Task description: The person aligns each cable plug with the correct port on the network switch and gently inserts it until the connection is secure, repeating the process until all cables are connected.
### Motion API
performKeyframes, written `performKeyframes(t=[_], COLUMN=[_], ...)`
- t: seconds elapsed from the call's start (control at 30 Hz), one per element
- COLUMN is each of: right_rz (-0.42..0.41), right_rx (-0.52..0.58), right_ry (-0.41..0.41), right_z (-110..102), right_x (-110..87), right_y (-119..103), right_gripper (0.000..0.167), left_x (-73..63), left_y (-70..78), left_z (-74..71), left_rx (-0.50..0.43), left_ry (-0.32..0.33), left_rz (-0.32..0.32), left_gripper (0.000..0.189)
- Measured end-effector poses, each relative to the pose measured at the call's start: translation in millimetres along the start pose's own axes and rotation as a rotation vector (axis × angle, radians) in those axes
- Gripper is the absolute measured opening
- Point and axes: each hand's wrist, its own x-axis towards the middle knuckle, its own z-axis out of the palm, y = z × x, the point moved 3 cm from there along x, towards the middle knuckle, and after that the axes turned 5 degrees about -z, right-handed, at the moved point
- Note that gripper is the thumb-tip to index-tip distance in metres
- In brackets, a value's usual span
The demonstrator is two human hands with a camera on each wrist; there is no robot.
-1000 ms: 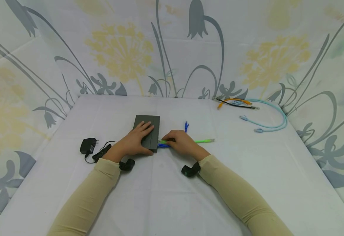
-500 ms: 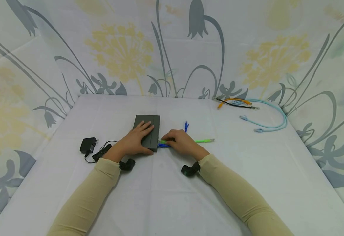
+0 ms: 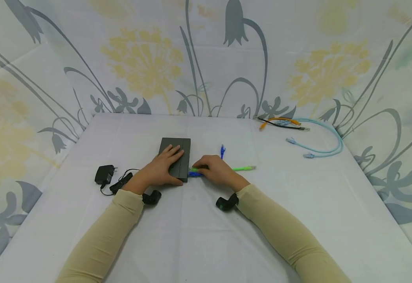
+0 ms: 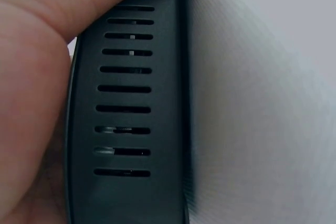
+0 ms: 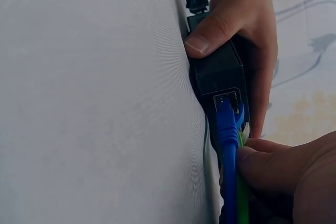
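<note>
A dark grey network switch (image 3: pixel 180 157) lies on the white table; vent slots show along its side in the left wrist view. My left hand (image 3: pixel 161 167) rests across its top with spread, straight fingers, the thumb (image 5: pixel 210 32) pressed to its near side. A blue network cable (image 5: pixel 227 129) has its plug in the port at the switch's near right corner. Just beyond it, my right hand (image 3: pixel 216 169) pinches a green network cable (image 3: pixel 243 169) near its plug, right at the port side. Fingers and the blue cable hide most of the green plug.
A black power adapter (image 3: pixel 104 175) with a bundled cord (image 3: pixel 121 182) lies left of the switch. The blue cable's far end (image 3: pixel 222 151) points away behind the right hand. At the back right lie an orange cable (image 3: pixel 280 119), a black cable (image 3: pixel 280 125) and a light blue cable (image 3: pixel 333 151).
</note>
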Motion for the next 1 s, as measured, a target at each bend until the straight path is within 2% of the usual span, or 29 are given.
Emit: performKeyframes(t=[0.43,1.0], right_rz=[-0.028,-0.007], right_rx=[-0.014,-0.001], right_ry=[-0.001,-0.012], right_z=[-0.3,-0.8], right_x=[2.5,1.3], right_y=[-0.2,-0.8], right_gripper=[0.021,0.021], left_x=[-0.9,-3.0], left_y=[2.0,1.7], left_z=[-0.7,-0.9], left_rx=[-0.004,-0.017], left_ry=[-0.007,0.001], left_rz=[-0.014,0.002], left_gripper=[0.108,0.108])
